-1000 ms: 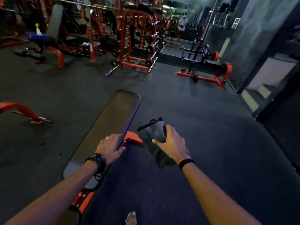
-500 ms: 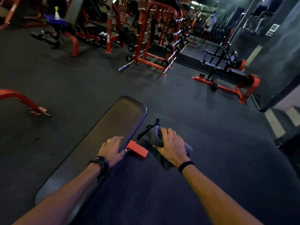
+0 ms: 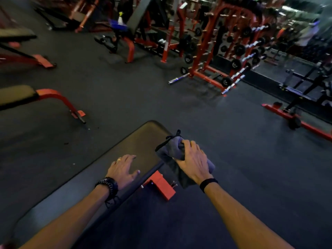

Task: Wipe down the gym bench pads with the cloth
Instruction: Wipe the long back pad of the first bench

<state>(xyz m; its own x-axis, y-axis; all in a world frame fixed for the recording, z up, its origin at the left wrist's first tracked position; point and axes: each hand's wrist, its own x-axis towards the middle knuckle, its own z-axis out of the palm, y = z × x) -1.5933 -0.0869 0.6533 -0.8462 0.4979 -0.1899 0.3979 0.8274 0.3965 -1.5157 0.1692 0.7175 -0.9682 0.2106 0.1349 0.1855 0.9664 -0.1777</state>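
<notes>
A person leans over a black gym bench pad, both forearms reaching forward. The left hand lies flat on the pad near its right edge, fingers straight and slightly spread, a ring on one finger and a dark bracelet at the wrist. The right hand, fingers curled, grips a bunched grey cloth against the pad's right edge near its far corner, part of the cloth hanging below the hand, above the bench's red foot

A red weight rack stands across the dark floor, with another bench at left.
</notes>
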